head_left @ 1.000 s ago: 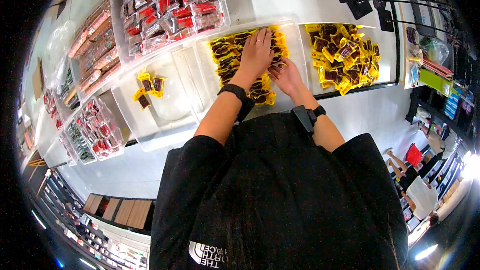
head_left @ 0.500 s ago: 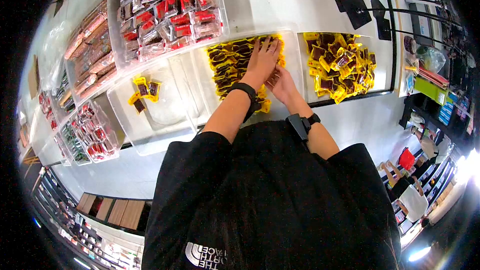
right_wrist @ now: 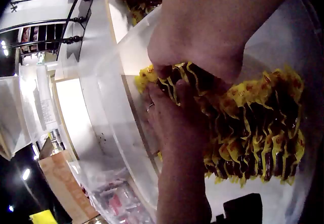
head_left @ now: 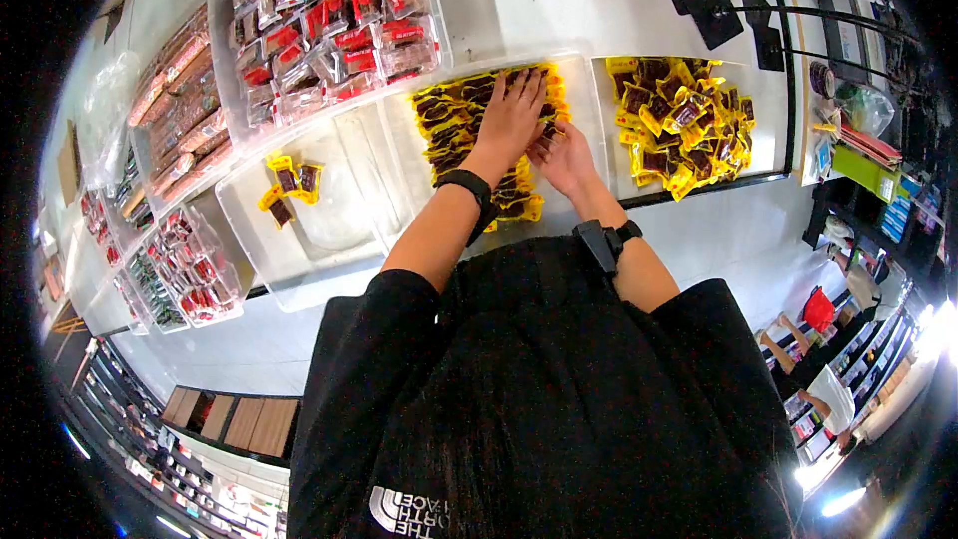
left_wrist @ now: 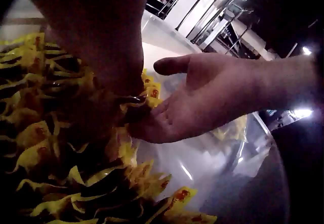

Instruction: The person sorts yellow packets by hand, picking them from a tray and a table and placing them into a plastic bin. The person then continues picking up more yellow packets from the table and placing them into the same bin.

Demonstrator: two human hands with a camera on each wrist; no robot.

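Rows of yellow-edged dark packets (head_left: 449,122) stand packed together in a clear plastic bin (head_left: 589,155). My left hand (head_left: 509,125) lies over their upper right part, palm down, with long, slightly spread fingers. At the rows' right edge, my right hand (head_left: 567,160) touches the packets with extended fingertips. The left wrist view shows the right palm (left_wrist: 202,95) turned sideways, thumb apart, fingertips against packets (left_wrist: 147,100). In the right wrist view, the ringed left hand (right_wrist: 177,115) rests along the packets (right_wrist: 253,133), partly behind the right hand (right_wrist: 202,37).
A loose heap of yellow packets (head_left: 684,125) lies right of the bin. Left of it, another clear bin (head_left: 344,190) holds several yellow packets (head_left: 289,180). Trays of red packets (head_left: 339,25) and long wrapped packs (head_left: 180,90) stand farther left. Black metal rods (head_left: 798,10) extend at upper right.
Since half a second ago, my left hand has shifted slightly left across the packets and its fingers have spread. My right hand has stayed by the right edge, its palm turned a little more upward.
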